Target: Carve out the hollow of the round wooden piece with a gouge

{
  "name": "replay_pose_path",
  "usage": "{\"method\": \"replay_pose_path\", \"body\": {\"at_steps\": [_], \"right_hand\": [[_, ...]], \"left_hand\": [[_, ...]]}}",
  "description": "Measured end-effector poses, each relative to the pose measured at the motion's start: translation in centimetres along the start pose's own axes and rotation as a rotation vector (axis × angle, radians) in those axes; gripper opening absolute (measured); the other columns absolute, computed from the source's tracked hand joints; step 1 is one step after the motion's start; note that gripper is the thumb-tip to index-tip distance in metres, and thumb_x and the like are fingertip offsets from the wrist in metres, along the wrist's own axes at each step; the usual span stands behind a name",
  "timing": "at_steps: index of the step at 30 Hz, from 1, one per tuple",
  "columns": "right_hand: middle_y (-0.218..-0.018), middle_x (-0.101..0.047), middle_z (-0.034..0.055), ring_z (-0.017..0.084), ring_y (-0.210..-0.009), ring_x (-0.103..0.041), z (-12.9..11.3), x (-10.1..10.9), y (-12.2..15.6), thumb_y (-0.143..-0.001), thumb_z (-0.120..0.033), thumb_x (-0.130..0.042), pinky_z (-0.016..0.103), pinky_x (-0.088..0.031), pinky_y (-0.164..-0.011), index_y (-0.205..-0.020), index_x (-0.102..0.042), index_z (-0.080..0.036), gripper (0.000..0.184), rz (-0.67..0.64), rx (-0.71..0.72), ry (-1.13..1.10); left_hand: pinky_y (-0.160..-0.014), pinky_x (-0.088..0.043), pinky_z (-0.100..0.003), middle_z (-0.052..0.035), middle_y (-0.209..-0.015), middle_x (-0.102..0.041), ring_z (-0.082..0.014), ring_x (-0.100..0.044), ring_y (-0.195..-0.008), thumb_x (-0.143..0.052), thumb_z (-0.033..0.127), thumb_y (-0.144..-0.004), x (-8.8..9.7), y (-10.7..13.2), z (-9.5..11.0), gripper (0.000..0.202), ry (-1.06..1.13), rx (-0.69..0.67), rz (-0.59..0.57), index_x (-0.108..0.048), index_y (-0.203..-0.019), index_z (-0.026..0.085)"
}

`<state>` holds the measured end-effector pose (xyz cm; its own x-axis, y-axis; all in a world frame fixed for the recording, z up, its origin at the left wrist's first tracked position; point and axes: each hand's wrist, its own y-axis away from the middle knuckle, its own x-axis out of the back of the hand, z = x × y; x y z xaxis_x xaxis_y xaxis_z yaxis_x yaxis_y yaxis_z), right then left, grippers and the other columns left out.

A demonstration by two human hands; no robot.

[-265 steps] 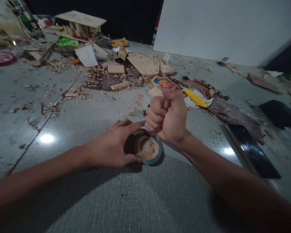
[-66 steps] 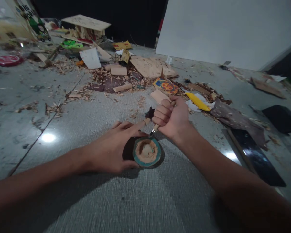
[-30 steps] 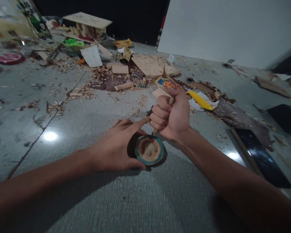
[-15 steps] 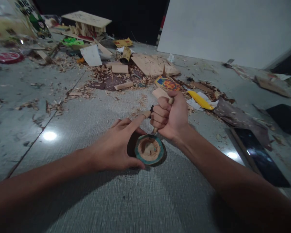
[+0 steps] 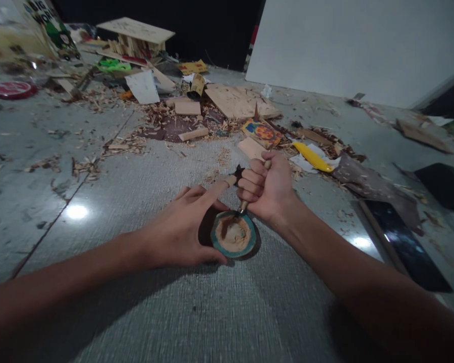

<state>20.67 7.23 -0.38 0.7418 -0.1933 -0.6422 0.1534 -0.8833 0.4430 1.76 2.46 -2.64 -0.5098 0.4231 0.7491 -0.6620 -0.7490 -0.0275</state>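
On the grey floor [image 5: 227, 312] | teal-rimmed wooden bowl [image 5: 233, 236] at centre | left hand [image 5: 181, 229] grip grasping its side, forefinger out | right hand [image 5: 267, 189] grip clenched on carving tool [image 5: 243, 205], tip at far rim

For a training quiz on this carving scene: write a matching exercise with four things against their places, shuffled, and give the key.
Things:
1 carving tool
2 teal-rimmed wooden bowl
3 red disc
4 white board

Places:
A lying at the far left edge
B standing upright at the back right
C gripped in the fist of the right hand
D steadied by the left hand

Pairs: 1-C, 2-D, 3-A, 4-B.
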Motion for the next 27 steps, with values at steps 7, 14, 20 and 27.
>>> {"method": "replay_pose_path", "body": {"at_steps": [7, 14, 20, 27], "right_hand": [[-0.039, -0.012, -0.0093, 0.008, -0.034, -0.007, 0.0, 0.6, -0.3, -0.083, -0.030, -0.040, 0.022, -0.009, -0.030, -0.053, -0.015, -0.025, 0.039, 0.040, 0.006, -0.028], [-0.043, -0.007, -0.0080, 0.008, -0.036, -0.004, -0.9, -0.4, 1.1, -0.088, -0.034, -0.032, 0.024, -0.009, -0.032, -0.054, -0.010, -0.024, 0.042, -0.108, 0.105, -0.006], [-0.041, -0.013, -0.0072, 0.008, -0.035, -0.012, -0.1, -1.3, 3.0, -0.080, -0.042, -0.054, 0.025, -0.018, -0.035, -0.046, -0.021, -0.023, 0.051, -0.568, 0.266, 0.340], [-0.039, -0.015, -0.0074, 0.006, -0.035, -0.013, 0.6, -1.6, 2.8, -0.077, -0.047, -0.059, 0.023, -0.018, -0.036, -0.042, -0.023, -0.022, 0.057, -0.597, 0.247, 0.456]], "left_hand": [[-0.106, -0.032, -0.054, -0.0070, -0.128, -0.068, -0.0363, -0.052, -0.122, -0.080, 0.058, -0.070, 0.1, 0.0, -0.1, 0.114, -0.024, -0.045, -0.013, -0.014, -0.157, 0.026], [-0.106, -0.033, -0.053, -0.0086, -0.134, -0.064, -0.0351, -0.050, -0.124, -0.072, 0.048, -0.078, 0.4, 0.1, 0.3, 0.105, -0.073, -0.118, -0.024, -0.009, -0.158, 0.024], [-0.104, -0.036, -0.053, -0.0090, -0.129, -0.062, -0.0355, -0.049, -0.122, -0.075, 0.049, -0.074, 0.4, 0.1, 0.5, 0.100, -0.099, -0.091, -0.022, -0.021, -0.154, 0.025], [-0.103, -0.037, -0.051, -0.0085, -0.123, -0.065, -0.0346, -0.052, -0.118, -0.076, 0.046, -0.072, 0.4, -0.2, 0.2, 0.090, -0.043, -0.101, -0.014, -0.033, -0.148, 0.023]]}}
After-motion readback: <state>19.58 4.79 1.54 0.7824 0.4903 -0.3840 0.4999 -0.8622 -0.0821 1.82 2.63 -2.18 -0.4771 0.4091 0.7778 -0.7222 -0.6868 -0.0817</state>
